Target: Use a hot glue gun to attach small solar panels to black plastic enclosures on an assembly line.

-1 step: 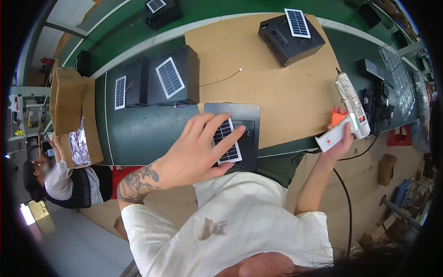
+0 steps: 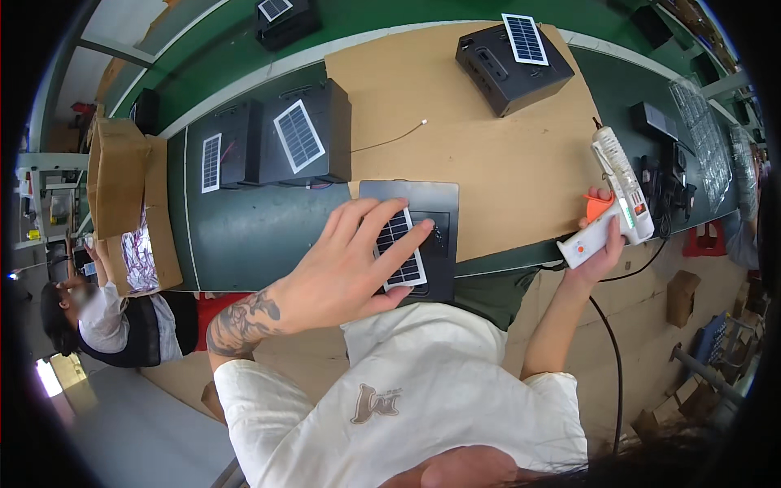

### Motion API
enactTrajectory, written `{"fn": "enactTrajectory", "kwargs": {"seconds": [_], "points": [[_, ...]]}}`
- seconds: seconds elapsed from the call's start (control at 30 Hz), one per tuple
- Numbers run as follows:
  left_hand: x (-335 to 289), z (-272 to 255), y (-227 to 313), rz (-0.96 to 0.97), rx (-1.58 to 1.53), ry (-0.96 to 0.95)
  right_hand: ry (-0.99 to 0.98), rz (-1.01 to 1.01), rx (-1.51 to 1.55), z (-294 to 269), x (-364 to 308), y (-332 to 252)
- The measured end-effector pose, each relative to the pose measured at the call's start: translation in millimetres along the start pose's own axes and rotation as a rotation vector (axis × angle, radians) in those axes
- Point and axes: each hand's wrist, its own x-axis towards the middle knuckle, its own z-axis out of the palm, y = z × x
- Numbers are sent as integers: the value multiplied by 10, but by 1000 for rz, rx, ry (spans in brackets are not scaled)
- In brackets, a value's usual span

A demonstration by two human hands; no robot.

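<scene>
In front of my torso, a small white-framed solar panel (image 2: 411, 270) lies on the flat top of a black box (image 2: 442, 275). My left hand (image 2: 348, 250) spans the panel from above, with fingertips on its far and right sides and the thumb near its front edge. Part of the panel is covered by these fingers. Off to the right, my right hand (image 2: 600, 252) grips the handle of a white hot glue gun (image 2: 622, 183) with an orange trigger. Its dark nozzle points away from me, well apart from the box.
Two black boxes with solar panels (image 2: 299, 137) stand at the left; another box (image 2: 517, 77) sits at the far right of the cardboard sheet (image 2: 480, 163). A thin wire (image 2: 390, 143) lies across it. An open carton (image 2: 122, 183) and a seated person (image 2: 122, 325) are left. A black cable (image 2: 612, 350) hangs right.
</scene>
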Motion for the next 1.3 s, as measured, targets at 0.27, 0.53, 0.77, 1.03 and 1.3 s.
{"fn": "enactTrajectory", "kwargs": {"seconds": [0.27, 0.53, 0.77, 1.03, 1.3], "points": [[-71, 56, -38, -50, -113, 20, -79, 160, 266, -108, -272, -160], [-361, 278, -143, -177, -416, 318, -312, 473, 301, 110, -611, -586], [-545, 604, -393, -163, -839, 657, -562, 620, -44, 894, -661, -829], [-588, 852, -403, -61, -1210, 757, -735, 728, -360, 1162, -566, -998], [-587, 948, -385, 18, -1122, 783, -733, 737, -454, 1263, -616, -1034]]}}
